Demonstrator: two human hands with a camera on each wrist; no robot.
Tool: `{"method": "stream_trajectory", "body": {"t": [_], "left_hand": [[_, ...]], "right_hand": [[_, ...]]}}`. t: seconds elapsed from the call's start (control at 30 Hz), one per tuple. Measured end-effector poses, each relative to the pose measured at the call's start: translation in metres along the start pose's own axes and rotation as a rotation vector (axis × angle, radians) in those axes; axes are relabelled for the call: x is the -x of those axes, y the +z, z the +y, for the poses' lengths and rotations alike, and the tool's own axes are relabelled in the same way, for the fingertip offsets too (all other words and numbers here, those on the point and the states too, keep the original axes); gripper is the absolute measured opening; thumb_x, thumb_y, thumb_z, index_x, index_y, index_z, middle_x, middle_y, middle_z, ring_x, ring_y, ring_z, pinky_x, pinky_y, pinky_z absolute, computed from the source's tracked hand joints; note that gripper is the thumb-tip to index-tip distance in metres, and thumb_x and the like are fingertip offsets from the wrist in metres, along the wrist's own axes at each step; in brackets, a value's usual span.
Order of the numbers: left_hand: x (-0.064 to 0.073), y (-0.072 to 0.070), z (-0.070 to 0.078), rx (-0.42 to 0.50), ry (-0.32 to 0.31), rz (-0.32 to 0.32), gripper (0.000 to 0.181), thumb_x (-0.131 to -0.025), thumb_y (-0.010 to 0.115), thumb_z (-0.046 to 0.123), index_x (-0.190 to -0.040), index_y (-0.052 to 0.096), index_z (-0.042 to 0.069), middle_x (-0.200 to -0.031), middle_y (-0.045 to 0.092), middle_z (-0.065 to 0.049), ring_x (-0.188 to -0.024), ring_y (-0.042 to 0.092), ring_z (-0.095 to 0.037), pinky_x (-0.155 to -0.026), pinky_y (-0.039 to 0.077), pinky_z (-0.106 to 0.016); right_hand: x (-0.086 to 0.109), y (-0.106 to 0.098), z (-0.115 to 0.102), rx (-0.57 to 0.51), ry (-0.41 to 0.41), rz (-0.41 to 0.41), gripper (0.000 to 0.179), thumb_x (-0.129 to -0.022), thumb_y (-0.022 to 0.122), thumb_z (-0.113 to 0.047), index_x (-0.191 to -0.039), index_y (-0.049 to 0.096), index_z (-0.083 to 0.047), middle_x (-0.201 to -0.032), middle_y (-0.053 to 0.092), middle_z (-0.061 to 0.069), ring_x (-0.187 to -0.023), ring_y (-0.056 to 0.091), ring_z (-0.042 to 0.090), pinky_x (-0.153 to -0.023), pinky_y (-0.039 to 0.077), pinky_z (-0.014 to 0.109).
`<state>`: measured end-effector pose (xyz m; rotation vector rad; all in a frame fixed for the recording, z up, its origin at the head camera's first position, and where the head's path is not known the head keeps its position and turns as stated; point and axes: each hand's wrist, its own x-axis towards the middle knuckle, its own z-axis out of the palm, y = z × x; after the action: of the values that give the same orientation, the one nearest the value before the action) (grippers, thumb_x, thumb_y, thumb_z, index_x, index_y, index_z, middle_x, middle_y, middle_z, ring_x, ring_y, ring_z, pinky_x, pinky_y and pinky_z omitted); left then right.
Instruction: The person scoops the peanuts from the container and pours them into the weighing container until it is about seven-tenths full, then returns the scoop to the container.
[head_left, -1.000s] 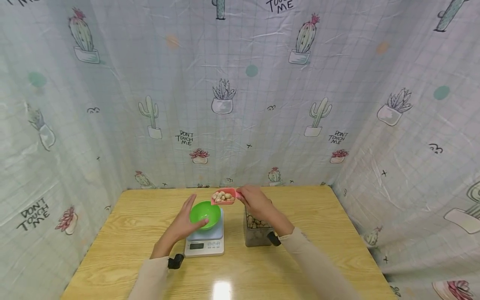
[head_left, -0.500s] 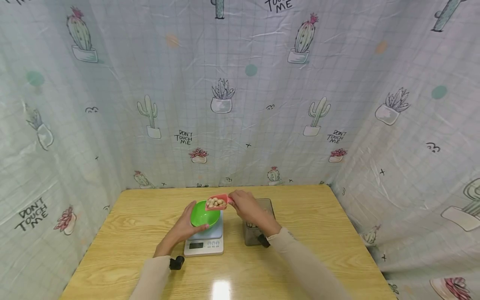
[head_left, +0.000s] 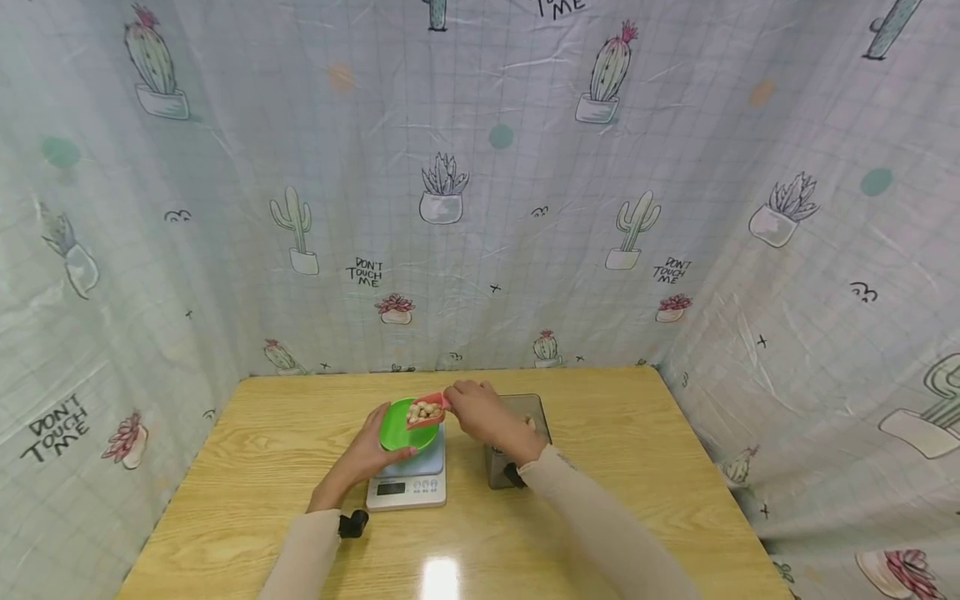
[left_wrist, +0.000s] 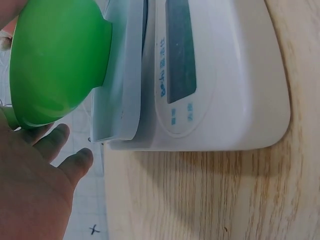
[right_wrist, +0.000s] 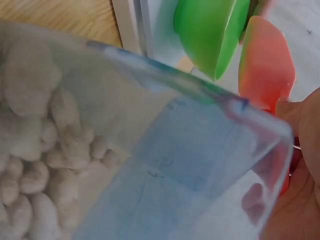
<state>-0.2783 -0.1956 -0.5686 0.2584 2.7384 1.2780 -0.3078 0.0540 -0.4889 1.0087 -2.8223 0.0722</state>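
A green bowl (head_left: 397, 432) rests on the platform of a white kitchen scale (head_left: 408, 496). My left hand (head_left: 367, 450) holds the bowl from the left, thumb at the near side and fingers along the far side. In the left wrist view, the bowl's base (left_wrist: 97, 55) meets the platform. My right hand (head_left: 483, 417) grips the handle of a pink scoop (right_wrist: 267, 60). Peanuts (head_left: 424, 410) lie in the scoop, which is over the bowl's right side and tilts down toward it. My right fingers partly hide the handle.
Right of the scale stands a clear plastic container (head_left: 498, 473) holding more peanuts (right_wrist: 37, 185), beneath my right wrist. A wooden table (head_left: 600, 500) carries everything. Behind it hangs a cactus-print curtain (head_left: 480, 333).
My right hand has carried the scoop of peanuts left and nearer, from beside the bowl's far right to over the bowl. My left hand has closed in on the bowl.
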Motion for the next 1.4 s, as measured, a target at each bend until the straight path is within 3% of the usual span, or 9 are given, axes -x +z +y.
{"method": "stream_trajectory", "body": {"t": [0.17, 0.3, 0.47, 0.63, 0.8, 0.97, 1.17, 1.4], "left_hand": [[0.0, -0.001, 0.001, 0.01, -0.002, 0.003, 0.116, -0.076, 0.079, 0.052, -0.158, 0.01, 0.006, -0.163, 0.015, -0.019, -0.145, 0.028, -0.046, -0.113, 0.031, -0.062], [0.0, 0.0, 0.001, 0.008, -0.005, -0.001, 0.116, -0.077, 0.079, 0.053, -0.158, 0.009, 0.007, -0.163, 0.015, -0.019, -0.145, 0.027, -0.046, -0.112, 0.031, -0.062], [0.0, -0.001, 0.001, 0.011, -0.008, -0.003, 0.116, -0.077, 0.079, 0.052, -0.158, 0.009, 0.008, -0.163, 0.014, -0.019, -0.145, 0.027, -0.046, -0.112, 0.03, -0.063], [0.0, -0.002, 0.002, 0.014, 0.006, -0.001, 0.115, -0.078, 0.078, 0.052, -0.158, 0.01, 0.006, -0.163, 0.015, -0.02, -0.144, 0.03, -0.046, -0.112, 0.031, -0.062], [-0.002, -0.001, 0.002, 0.021, 0.015, -0.005, 0.115, -0.078, 0.078, 0.051, -0.157, 0.01, 0.003, -0.162, 0.014, -0.022, -0.145, 0.027, -0.046, -0.114, 0.028, -0.062], [0.003, 0.0, 0.003, -0.008, -0.013, 0.01, 0.115, -0.081, 0.075, 0.051, -0.158, 0.003, 0.005, -0.164, 0.008, -0.022, -0.146, 0.023, -0.049, -0.113, 0.028, -0.065], [0.008, -0.005, 0.016, -0.003, 0.016, 0.078, 0.112, -0.084, 0.072, 0.051, -0.159, 0.0, 0.011, -0.165, 0.002, -0.021, -0.145, 0.021, -0.052, -0.109, 0.029, -0.068], [0.01, -0.008, 0.028, -0.03, 0.046, 0.112, 0.109, -0.084, 0.069, 0.056, -0.16, 0.0, 0.019, -0.166, 0.003, -0.016, -0.145, 0.024, -0.05, -0.108, 0.031, -0.069]], "right_hand": [[-0.007, -0.007, -0.006, 0.168, -0.062, -0.001, 0.018, -0.103, 0.051, -0.027, -0.116, 0.061, -0.021, -0.111, 0.064, -0.006, -0.096, 0.058, 0.012, -0.072, 0.038, 0.028], [-0.013, -0.015, -0.01, 0.317, -0.121, 0.006, 0.021, -0.102, 0.053, -0.021, -0.121, 0.063, -0.021, -0.114, 0.065, -0.005, -0.102, 0.061, 0.012, -0.08, 0.047, 0.03], [-0.021, -0.024, -0.016, 0.497, -0.186, -0.008, 0.027, -0.101, 0.057, -0.027, -0.127, 0.062, -0.023, -0.12, 0.065, -0.006, -0.112, 0.061, 0.013, -0.091, 0.05, 0.033], [-0.026, -0.034, -0.019, 0.561, -0.2, -0.003, 0.029, -0.1, 0.058, -0.031, -0.127, 0.062, -0.023, -0.125, 0.064, -0.006, -0.117, 0.059, 0.013, -0.097, 0.048, 0.036], [-0.024, -0.04, -0.014, 0.521, -0.169, -0.021, 0.03, -0.099, 0.06, -0.028, -0.129, 0.061, -0.021, -0.125, 0.063, -0.003, -0.12, 0.058, 0.016, -0.103, 0.047, 0.039], [-0.016, -0.033, -0.005, 0.428, -0.156, 0.001, 0.027, -0.103, 0.053, -0.024, -0.128, 0.062, -0.019, -0.121, 0.065, -0.002, -0.114, 0.06, 0.016, -0.096, 0.049, 0.036], [-0.004, -0.025, 0.01, 0.272, -0.122, 0.067, 0.02, -0.103, 0.05, -0.027, -0.115, 0.063, -0.017, -0.109, 0.066, -0.003, -0.101, 0.063, 0.015, -0.081, 0.048, 0.031], [0.011, -0.016, 0.023, 0.112, -0.057, 0.116, 0.025, -0.105, 0.045, -0.03, -0.116, 0.062, -0.016, -0.107, 0.066, -0.002, -0.101, 0.063, 0.016, -0.085, 0.05, 0.034]]}}
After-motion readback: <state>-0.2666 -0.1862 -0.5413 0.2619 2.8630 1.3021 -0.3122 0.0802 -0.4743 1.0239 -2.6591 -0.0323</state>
